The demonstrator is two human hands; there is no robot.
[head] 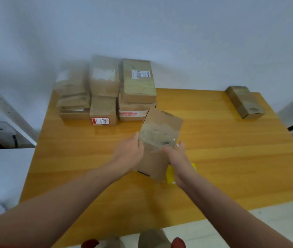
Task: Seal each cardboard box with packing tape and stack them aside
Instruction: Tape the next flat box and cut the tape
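Gripping cardboard box point(160, 129) from both sides | left hand point(129, 151) curled on left edge | right hand point(177, 155) curled on right edge

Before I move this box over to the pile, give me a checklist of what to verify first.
1. Grip: left hand and right hand both hold the held box by its sides. ok.
2. Seal: a shiny tape strip crosses the box's face, but blur hides whether it covers the seam. cannot tell.
3. Landing spot: the stacked boxes at the far left of the table show flat tops. ok.
4. Yellow object under the right wrist: touching the hand or free of it. cannot tell.
5. Lone box at the table's far right corner: sealed or not. cannot tell.
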